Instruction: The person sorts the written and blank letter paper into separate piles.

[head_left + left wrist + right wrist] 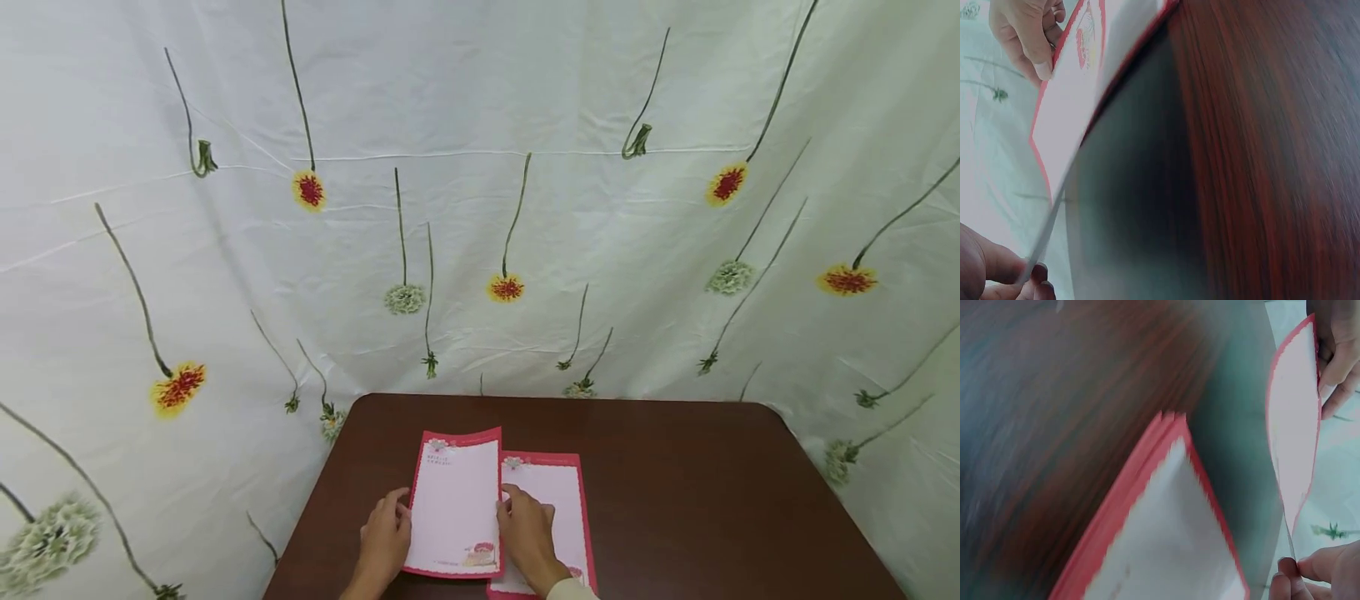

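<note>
Sheet (455,504) between left hand (386,533) and right hand (527,533); paper stack (558,500) rightward, on table (690,492); curtain (465,100) behind.

Upper sheet (453,504): pinkish white, scalloped red-pink border, pale flower motif near top. Lower sheet (567,510): same 2 colours. Tabletop (690,500): dark reddish brown, streaked wood grain. Cloth (480,92): whitish, green stems, yellow-red and pale green blooms. Sleeve (572,590): cream.

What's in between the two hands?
The red-edged sheet, held between the left hand and the right hand; the head view shows it.
</note>
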A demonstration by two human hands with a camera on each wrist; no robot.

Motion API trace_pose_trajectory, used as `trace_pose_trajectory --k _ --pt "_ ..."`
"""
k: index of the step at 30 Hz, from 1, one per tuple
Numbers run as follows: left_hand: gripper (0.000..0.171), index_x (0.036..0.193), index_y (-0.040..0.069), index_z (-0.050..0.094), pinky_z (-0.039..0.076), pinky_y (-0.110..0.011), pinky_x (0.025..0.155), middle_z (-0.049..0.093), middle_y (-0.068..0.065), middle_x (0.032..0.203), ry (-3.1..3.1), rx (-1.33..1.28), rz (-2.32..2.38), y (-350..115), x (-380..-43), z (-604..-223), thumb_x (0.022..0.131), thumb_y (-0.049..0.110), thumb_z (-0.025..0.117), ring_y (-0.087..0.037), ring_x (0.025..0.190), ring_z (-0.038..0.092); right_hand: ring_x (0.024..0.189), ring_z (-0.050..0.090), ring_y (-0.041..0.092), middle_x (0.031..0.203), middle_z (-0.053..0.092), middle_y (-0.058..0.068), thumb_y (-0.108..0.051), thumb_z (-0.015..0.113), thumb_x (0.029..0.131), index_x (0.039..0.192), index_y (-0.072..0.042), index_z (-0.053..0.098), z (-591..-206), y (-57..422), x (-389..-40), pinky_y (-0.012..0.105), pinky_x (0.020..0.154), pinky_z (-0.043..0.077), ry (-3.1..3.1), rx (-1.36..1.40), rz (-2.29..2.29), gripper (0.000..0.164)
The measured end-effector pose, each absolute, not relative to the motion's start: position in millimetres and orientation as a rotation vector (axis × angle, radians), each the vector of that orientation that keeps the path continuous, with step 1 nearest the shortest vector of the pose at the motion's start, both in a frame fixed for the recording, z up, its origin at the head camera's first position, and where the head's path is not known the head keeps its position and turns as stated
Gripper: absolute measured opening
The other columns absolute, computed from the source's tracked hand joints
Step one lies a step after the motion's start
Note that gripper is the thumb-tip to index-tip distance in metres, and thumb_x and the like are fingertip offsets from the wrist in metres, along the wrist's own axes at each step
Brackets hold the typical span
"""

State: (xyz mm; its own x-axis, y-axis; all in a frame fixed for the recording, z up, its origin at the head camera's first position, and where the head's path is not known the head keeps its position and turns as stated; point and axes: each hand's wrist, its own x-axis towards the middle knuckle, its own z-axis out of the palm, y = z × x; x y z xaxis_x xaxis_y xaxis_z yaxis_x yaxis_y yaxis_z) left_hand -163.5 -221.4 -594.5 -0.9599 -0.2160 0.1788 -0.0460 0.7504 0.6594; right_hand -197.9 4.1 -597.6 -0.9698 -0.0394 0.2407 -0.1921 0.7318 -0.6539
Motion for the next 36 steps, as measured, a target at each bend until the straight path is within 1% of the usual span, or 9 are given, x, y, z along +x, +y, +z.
trace_pose_trajectory --k 3,7,15,19,25,29,31,33,36 --pt "0.034 0.13 -0.003 0.064 0.043 -0.054 0.078 0.064 -0.003 0.091 -2.717 0.235 -1.002 -228 -163 -595 0.096 0.001 0.063 -0.021 0.083 0.06 0.074 0.068 0.015 0.078 0.072 -0.004 -0.01 0.074 0.094 0.116 -0.002 0.075 -601 -6 -198 0.043 0.076 0.036 -2.734 0.179 1.093 0.023" --pt "0.034 0.13 -0.004 0.063 0.041 -0.052 0.077 0.065 -0.006 0.092 -2.725 0.276 -0.988 -236 -163 -596 0.096 0.002 0.061 -0.027 0.087 0.062 0.078 0.072 0.018 0.08 0.074 -0.002 -0.01 0.074 0.094 0.116 -0.001 0.075 -603 -19 -197 0.042 0.074 0.034 -2.728 0.191 1.135 0.023" --pt "0.036 0.134 -0.004 0.061 0.04 -0.057 0.082 0.065 -0.012 0.099 -2.77 0.377 -0.986 -251 -162 -604 0.099 0.003 0.057 -0.035 0.099 0.063 0.091 0.076 0.027 0.091 0.078 0.007 -0.01 0.076 0.093 0.116 -0.001 0.075 -614 -39 -195 0.044 0.073 0.032 -2.744 0.219 1.145 0.024" --pt "0.038 0.136 -0.005 0.061 0.04 -0.057 0.082 0.066 -0.015 0.102 -2.815 0.405 -0.966 -256 -162 -609 0.099 0.004 0.056 -0.039 0.103 0.063 0.095 0.076 0.029 0.095 0.078 0.01 -0.01 0.076 0.093 0.117 0.001 0.075 -619 -44 -196 0.047 0.074 0.032 -2.779 0.226 1.153 0.027" --pt "0.035 0.133 -0.003 0.066 0.042 -0.056 0.079 0.068 -0.026 0.116 -2.86 0.401 -0.872 -261 -161 -614 0.101 0.007 0.054 -0.048 0.111 0.064 0.092 0.073 0.028 0.087 0.073 0.006 -0.01 0.078 0.09 0.12 0.001 0.073 -622 -48 -196 0.05 0.077 0.033 -2.819 0.249 1.093 0.032" --pt "0.035 0.131 -0.004 0.068 0.042 -0.058 0.078 0.067 -0.028 0.114 -2.869 0.405 -0.828 -262 -161 -616 0.1 0.008 0.056 -0.051 0.11 0.064 0.091 0.069 0.032 0.088 0.068 0.008 -0.014 0.083 0.085 0.113 -0.002 0.074 -622 -50 -192 0.049 0.075 0.035 -2.828 0.263 0.949 0.032" --pt "0.037 0.131 -0.005 0.067 0.042 -0.06 0.08 0.066 -0.028 0.115 -2.876 0.426 -0.826 -262 -160 -618 0.099 0.01 0.058 -0.05 0.112 0.063 0.09 0.064 0.032 0.091 0.065 0.009 -0.017 0.085 0.083 0.107 -0.004 0.074 -623 -52 -191 0.048 0.074 0.035 -2.839 0.265 0.873 0.03" --pt "0.041 0.133 -0.007 0.065 0.04 -0.06 0.083 0.062 -0.028 0.117 -2.891 0.45 -0.833 -261 -159 -620 0.097 0.013 0.061 -0.049 0.114 0.06 0.09 0.06 0.031 0.091 0.061 0.009 -0.02 0.086 0.081 0.102 -0.005 0.072 -624 -53 -189 0.047 0.074 0.035 -2.855 0.263 0.802 0.029" --pt "0.047 0.138 -0.007 0.061 0.037 -0.059 0.087 0.055 -0.028 0.122 -2.918 0.479 -0.851 -260 -157 -623 0.097 0.016 0.064 -0.047 0.116 0.053 0.091 0.056 0.03 0.091 0.056 0.008 -0.021 0.087 0.08 0.099 -0.006 0.07 -627 -55 -189 0.047 0.076 0.036 -2.877 0.25 0.728 0.029"
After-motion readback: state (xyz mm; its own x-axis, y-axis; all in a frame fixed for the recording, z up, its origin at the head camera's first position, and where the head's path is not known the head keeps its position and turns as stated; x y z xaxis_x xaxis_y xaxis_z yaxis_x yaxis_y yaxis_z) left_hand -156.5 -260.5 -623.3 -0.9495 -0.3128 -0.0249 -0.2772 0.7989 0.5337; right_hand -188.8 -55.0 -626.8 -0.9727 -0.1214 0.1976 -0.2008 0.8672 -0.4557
